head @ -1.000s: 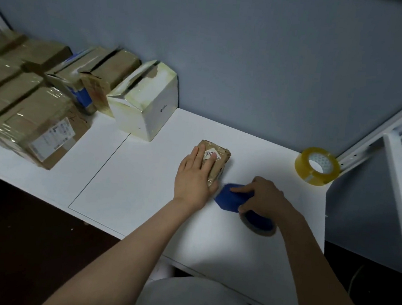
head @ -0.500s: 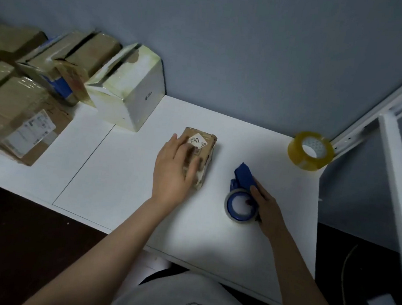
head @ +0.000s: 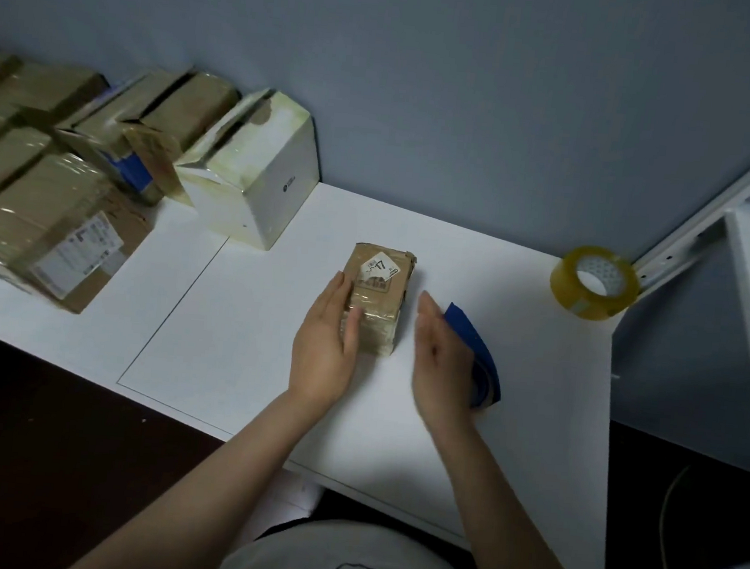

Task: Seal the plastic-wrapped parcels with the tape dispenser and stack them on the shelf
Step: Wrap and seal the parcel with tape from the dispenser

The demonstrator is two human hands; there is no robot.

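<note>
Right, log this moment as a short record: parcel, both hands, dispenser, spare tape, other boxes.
parcel: small brown parcel lying on the white table, label up
left hand: straight fingers against the parcel's left side, thumb on its top
right hand: fingers straight, holds nothing, right of the parcel and apart from it
dispenser: blue tape dispenser on the table, partly hidden behind the right hand; contact cannot be told
spare tape: yellowish tape roll at the table's far right corner
other boxes: white box at the back, wrapped brown parcels far left
</note>
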